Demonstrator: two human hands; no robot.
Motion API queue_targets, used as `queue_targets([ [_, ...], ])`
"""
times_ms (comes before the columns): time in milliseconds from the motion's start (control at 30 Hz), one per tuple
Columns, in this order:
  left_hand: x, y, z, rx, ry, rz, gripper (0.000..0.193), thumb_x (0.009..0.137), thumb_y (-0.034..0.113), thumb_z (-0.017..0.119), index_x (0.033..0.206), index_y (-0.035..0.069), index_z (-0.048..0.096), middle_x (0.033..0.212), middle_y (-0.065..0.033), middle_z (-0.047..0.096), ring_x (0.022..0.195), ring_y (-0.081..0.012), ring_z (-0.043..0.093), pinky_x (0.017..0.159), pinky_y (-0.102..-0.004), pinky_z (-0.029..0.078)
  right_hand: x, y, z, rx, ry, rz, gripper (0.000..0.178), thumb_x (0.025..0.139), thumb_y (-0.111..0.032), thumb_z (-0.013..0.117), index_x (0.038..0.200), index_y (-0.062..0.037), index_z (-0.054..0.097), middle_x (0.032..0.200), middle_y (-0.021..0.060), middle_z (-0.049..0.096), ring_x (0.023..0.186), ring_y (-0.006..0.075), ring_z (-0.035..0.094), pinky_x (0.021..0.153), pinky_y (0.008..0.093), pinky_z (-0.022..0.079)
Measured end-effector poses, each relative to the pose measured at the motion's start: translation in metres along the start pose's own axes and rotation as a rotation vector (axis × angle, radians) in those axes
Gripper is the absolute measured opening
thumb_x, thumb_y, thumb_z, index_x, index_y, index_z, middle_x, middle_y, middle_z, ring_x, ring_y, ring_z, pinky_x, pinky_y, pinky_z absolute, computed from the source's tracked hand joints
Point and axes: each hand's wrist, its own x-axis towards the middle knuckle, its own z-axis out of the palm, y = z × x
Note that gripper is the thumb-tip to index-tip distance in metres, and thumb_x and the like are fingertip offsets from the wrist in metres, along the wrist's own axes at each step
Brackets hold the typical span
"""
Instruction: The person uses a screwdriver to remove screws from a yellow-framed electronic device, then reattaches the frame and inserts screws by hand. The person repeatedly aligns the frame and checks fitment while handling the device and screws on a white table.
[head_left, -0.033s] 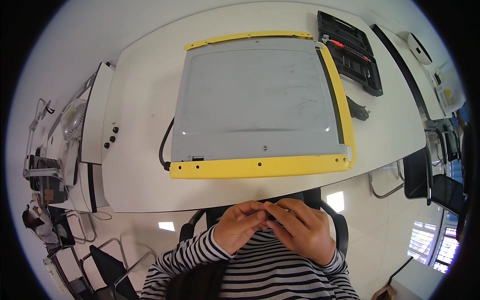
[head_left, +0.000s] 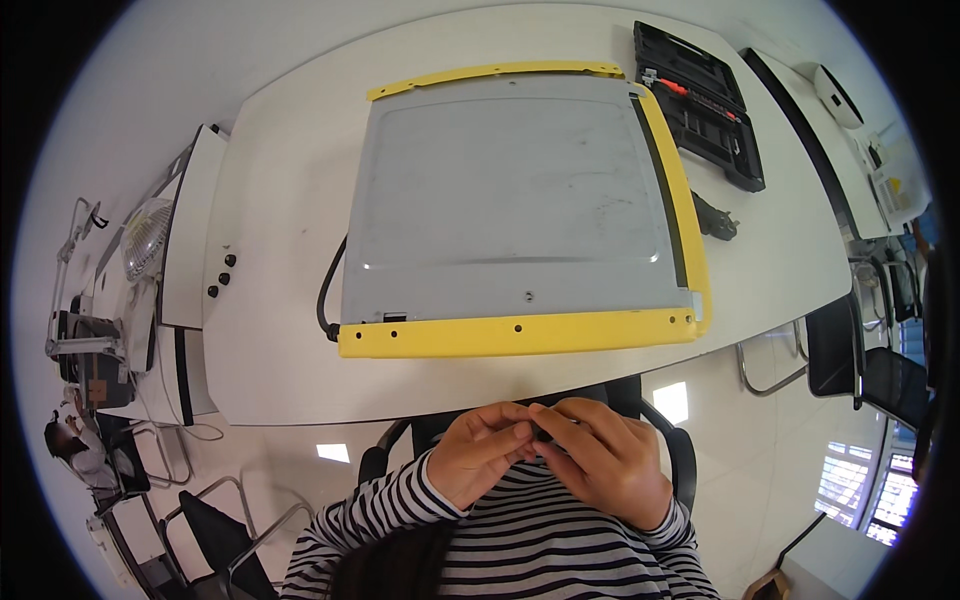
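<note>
Table edge (head_left: 300,420) near left hand (head_left: 480,455) and right hand (head_left: 605,460), small dark piece (head_left: 543,435) pinched between, open tabletop strip (head_left: 480,378) beyond.

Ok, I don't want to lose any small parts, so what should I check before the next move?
1. Metal box lying on the table: ok.
2. Three small black parts set apart, left of the box: ok.
3. Left hand and right hand off the box: ok.
4. Any part between the fingertips secure: cannot tell, mostly hidden.
5. Tool case shut: not ok, it lies open.
</note>
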Motion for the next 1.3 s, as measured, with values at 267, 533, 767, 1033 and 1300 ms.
queue_targets([
  [267,0.006,0.003,0.005,-0.053,-0.08,-0.061,0.023,0.088,0.008,0.05,0.109,-0.001,0.052,0.09,-0.0051,0.057,0.078,-0.0115,0.055,0.073,-0.0226,0.046,0.0,0.004,-0.006,-0.029,0.056,-0.036,0.033,0.062,-0.009,0.07,0.093,-0.0006,0.062,0.083,0.0069,0.057,0.061,0.0146,0.058,0.05,0.022,0.049],
  [533,0.005,0.007,0.003,-0.04,-0.055,-0.056,0.024,0.087,0.003,0.038,0.11,0.0,0.045,0.104,-0.0077,0.051,0.091,-0.0143,0.052,0.08,-0.0261,0.043,0.003,0.002,-0.002,-0.004,0.038,-0.036,0.034,0.06,-0.008,0.072,0.092,-0.0009,0.063,0.082,0.0081,0.058,0.061,0.016,0.06,0.05,0.0228,0.05],
  [767,-0.015,0.011,-0.018,-0.029,0.018,0.149,0.026,0.084,0.003,0.04,0.11,-0.001,0.045,0.115,-0.0117,0.048,0.104,-0.0195,0.047,0.089,-0.0311,0.04,0.012,0.009,0.023,-0.098,-0.008,0.011,0.027,0.065,-0.006,0.069,0.09,-0.0014,0.061,0.084,0.0073,0.058,0.061,0.0177,0.06,0.05,0.0244,0.049],
  [1033,-0.035,0.02,-0.031,-0.104,0.172,0.347,0.029,0.08,-0.007,0.034,0.105,-0.001,0.046,0.118,-0.0172,0.046,0.107,-0.0224,0.048,0.095,-0.0307,0.039,0.015,0.021,0.06,-0.245,-0.027,0.063,0.027,0.065,-0.005,0.067,0.092,-0.0033,0.06,0.086,0.0059,0.061,0.065,0.0194,0.06,0.052,0.0277,0.048],
  [1300,-0.034,0.023,-0.028,-0.087,0.188,0.328,0.025,0.082,-0.006,0.034,0.103,-0.002,0.047,0.115,-0.0178,0.048,0.105,-0.0229,0.051,0.093,-0.0307,0.042,0.013,0.024,0.067,-0.354,0.003,0.052,0.029,0.063,-0.005,0.067,0.092,-0.0042,0.061,0.087,0.004,0.061,0.061,0.0183,0.058,0.05,0.0272,0.046],
])
